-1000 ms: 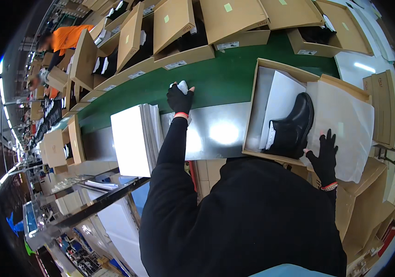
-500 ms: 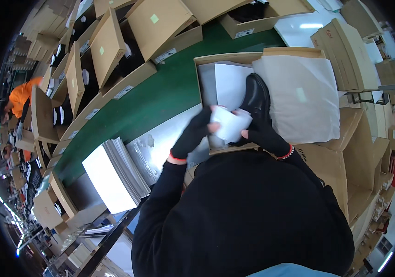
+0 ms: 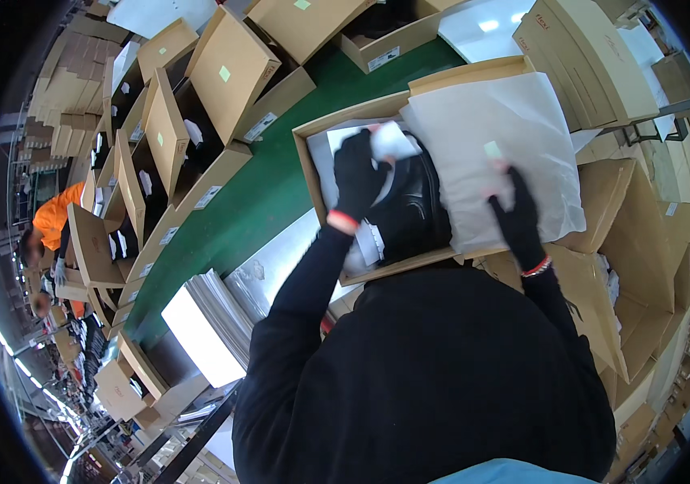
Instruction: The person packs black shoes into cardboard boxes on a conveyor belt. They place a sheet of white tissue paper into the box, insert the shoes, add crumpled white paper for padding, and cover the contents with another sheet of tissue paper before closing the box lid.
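An open cardboard shoebox [image 3: 305, 165] stands in front of me, with black leather footwear [image 3: 416, 206] lying inside it. My left hand [image 3: 359, 173], in a black fingerless glove, is over the far part of the box. Its fingers are closed on a crumpled piece of white paper [image 3: 395, 142] at the toe end of the footwear. White tissue paper [image 3: 490, 105] drapes over the box's right side and its folded-back lid. Just above that tissue is my right hand [image 3: 516, 211], blurred, its fingers apart and nothing visible in them. I cannot tell if it touches the tissue.
Beyond a green work surface [image 3: 228, 202] stand several open shoeboxes [image 3: 240, 68] in a curved row. A stack of white sheets [image 3: 208, 327] lies to my left. Large open cartons [image 3: 635, 250] stand to my right. At the far left, a person in orange [image 3: 58, 214] handles a box.
Both hands were together at the white paper over the box's near part. My left hand has carried it farther away; my right hand has let go and moved right over the tissue.
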{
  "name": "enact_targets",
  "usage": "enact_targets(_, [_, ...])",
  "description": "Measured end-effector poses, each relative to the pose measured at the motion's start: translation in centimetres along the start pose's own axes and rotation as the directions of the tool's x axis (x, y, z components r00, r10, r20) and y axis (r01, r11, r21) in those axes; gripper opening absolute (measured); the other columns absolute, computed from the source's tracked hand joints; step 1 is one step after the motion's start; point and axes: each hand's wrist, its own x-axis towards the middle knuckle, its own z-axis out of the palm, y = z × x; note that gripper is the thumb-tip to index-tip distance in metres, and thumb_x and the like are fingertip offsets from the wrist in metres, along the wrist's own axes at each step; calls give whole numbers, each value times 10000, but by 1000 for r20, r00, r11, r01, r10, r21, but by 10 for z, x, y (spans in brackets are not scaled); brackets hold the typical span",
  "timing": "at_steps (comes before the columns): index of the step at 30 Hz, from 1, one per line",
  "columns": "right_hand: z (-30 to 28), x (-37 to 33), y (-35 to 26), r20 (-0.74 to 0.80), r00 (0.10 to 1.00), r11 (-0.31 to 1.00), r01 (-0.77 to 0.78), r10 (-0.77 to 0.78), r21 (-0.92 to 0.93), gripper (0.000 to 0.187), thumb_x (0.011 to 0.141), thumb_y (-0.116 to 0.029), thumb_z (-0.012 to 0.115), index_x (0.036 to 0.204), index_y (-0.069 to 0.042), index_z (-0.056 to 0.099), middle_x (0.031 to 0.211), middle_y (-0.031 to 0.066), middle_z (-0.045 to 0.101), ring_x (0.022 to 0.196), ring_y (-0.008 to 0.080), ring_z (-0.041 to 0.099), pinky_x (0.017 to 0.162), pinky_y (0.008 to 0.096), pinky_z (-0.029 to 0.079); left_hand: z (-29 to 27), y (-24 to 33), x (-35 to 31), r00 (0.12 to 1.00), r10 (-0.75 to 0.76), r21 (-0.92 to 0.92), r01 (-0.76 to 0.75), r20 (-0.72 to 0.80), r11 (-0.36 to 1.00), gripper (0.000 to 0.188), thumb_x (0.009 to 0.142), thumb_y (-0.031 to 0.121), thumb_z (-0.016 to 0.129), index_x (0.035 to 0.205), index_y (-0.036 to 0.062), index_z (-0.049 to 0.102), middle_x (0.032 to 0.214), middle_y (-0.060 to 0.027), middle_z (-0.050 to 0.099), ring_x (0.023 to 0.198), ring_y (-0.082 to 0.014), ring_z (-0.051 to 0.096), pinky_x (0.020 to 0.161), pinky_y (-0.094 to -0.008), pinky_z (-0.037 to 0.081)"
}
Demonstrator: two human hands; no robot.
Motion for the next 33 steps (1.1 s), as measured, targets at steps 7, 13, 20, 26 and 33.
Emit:
enact_targets(7, [-78,10,114,-254,957,902,-229,140,-366,595,819,-267,689,1301,6,473,1216,187,553,1146,354,499,971,410,399,85,-43,37,994,-36,91,27,100,996,454,693,194,728,1097,112,540,985,-134,600,969,-336,560,832,-423,427])
enact_targets(13, [-75,-9,147,-312,945,910,-214,101,-354,316,854,-180,639,1117,-6,618,1067,151,631,1011,325,583,907,399,451,94,-39,30,983,3,356,-69,182,932,459,765,330,680,1171,129,611,1031,-142,576,1034,-330,511,833,-460,389])
enact_targets(20, [-104,31,18,-115,968,955,-192,223,228,250,963,-203,497,1036,-4,630,919,70,634,895,150,584,830,300,457,18,-18,-23,994,-88,123,80,61,989,593,857,404,608,1316,53,476,1071,-143,582,938,-283,566,809,-399,428])
enact_targets(26, [39,44,-108,670,719,430,-553,-185,714,350,980,-223,493,1275,-35,505,1114,28,576,992,111,551,832,263,480,-99,10,-103,756,-304,-728,648,579,225,817,921,640,356,1479,59,220,1246,-103,517,1041,-158,543,861,-300,443])
enact_targets(33, [58,36,-154,767,377,585,-498,-519,640,252,902,-117,604,1122,6,624,1047,80,663,934,108,606,811,261,476,-168,15,-142,699,-602,-609,684,387,402,786,830,41,665,1472,45,211,1018,-36,567,734,-84,601,662,-228,479])
